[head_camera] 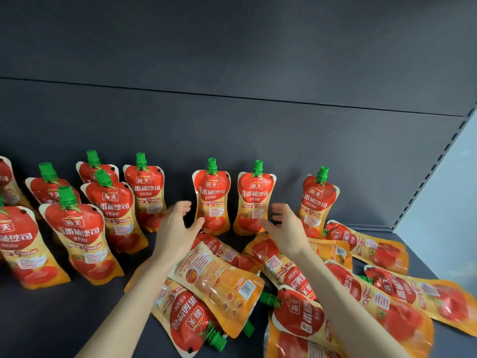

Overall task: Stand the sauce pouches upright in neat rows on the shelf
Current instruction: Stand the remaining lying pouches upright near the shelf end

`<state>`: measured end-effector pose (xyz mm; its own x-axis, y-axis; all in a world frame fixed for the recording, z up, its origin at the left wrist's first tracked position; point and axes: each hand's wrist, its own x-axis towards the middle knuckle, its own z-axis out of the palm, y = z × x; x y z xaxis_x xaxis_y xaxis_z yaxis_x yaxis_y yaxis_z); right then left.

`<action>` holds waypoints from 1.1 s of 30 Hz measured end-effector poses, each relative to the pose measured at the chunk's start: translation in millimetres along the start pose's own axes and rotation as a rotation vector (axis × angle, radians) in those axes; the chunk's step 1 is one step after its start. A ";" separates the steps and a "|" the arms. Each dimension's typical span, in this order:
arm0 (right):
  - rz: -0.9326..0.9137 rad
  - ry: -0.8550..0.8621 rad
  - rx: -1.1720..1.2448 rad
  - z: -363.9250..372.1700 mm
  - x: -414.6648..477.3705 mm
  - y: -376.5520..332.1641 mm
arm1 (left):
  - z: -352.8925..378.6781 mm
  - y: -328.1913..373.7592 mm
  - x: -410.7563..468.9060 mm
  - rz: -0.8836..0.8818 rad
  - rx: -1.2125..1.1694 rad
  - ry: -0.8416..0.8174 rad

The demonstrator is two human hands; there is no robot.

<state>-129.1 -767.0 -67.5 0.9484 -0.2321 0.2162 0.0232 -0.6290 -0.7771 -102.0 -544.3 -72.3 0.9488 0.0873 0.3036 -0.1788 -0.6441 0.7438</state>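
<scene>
Red sauce pouches (212, 200) stand upright at the back of the dark shelf (77, 319), more lying heaped in front; left hand (178, 228) and right hand (284, 226) hover beside two, fingers spread.

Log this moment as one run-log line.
left hand: open, at an upright pouch | right hand: open, at its neighbour | flat pouches: piled in front
</scene>
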 end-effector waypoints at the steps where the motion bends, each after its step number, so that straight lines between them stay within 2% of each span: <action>1: -0.014 0.015 -0.009 -0.9 -7.6 -0.9 | -3.0 -0.3 -11.2 0.020 0.002 0.025; 3: -0.044 -0.012 -0.009 -2.1 -24.0 -5.0 | -7.9 -2.4 -38.3 0.042 -0.001 0.047; 8: -0.204 -0.281 -0.064 1.2 -66.9 -22.7 | -11.6 -15.6 -93.9 0.082 0.096 0.123; 13: -0.231 -0.415 -0.254 14.1 -90.9 -28.0 | -8.4 -22.6 -131.1 -0.090 0.159 0.215; 15: -0.213 -0.416 -0.354 18.4 -95.8 -29.7 | -10.0 -22.6 -139.7 -0.168 0.116 0.191; 18: -0.136 -0.437 -0.333 15.5 -101.3 -35.6 | -15.9 -25.6 -143.7 -0.208 0.132 0.131; 22: -0.098 -0.375 -0.262 12.2 -105.7 -39.9 | -32.6 -25.9 -132.4 -0.301 0.221 -0.074; 24: -0.088 -0.329 -0.195 10.7 -110.5 -39.7 | -39.1 -26.1 -128.0 -0.273 0.260 -0.165; 29: -0.042 -0.251 -0.012 7.0 -123.8 -40.1 | -50.5 -23.5 -130.5 -0.210 0.462 -0.254; 33: -0.011 -0.184 0.108 2.3 -132.5 -37.8 | -63.1 -22.8 -142.7 -0.030 0.725 -0.250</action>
<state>-254.8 -710.7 -68.1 0.9894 -0.0801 0.1213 0.0583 -0.5456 -0.8360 -249.8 -494.1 -95.0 0.9966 -0.0065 0.0820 -0.0186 -0.9890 0.1470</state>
